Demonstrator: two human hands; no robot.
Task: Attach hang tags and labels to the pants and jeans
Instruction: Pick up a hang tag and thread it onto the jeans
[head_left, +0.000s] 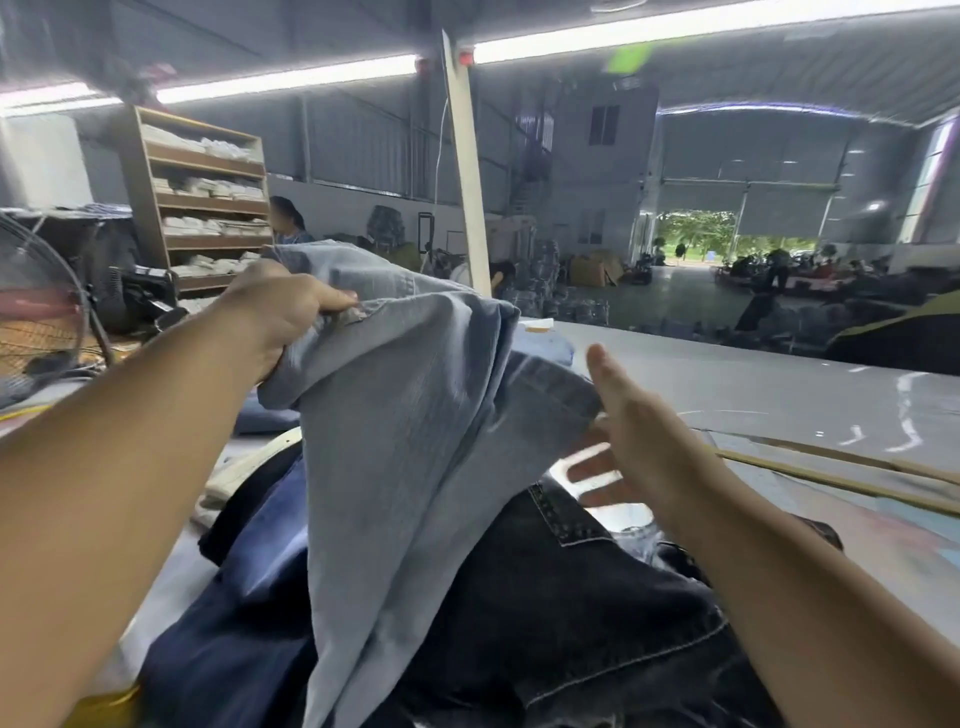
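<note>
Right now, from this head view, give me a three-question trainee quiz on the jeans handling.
1. True or false: the left hand grips the light blue jeans and lifts them above the pile.
2. The right hand is: A) pinching a hang tag, B) open, fingers spread beside the jeans, C) gripping the wooden stick.
3. Fill in: right under the lifted pair lie dark blue jeans and ____ jeans.

Key: 1 true; 2 B; 3 black.
</note>
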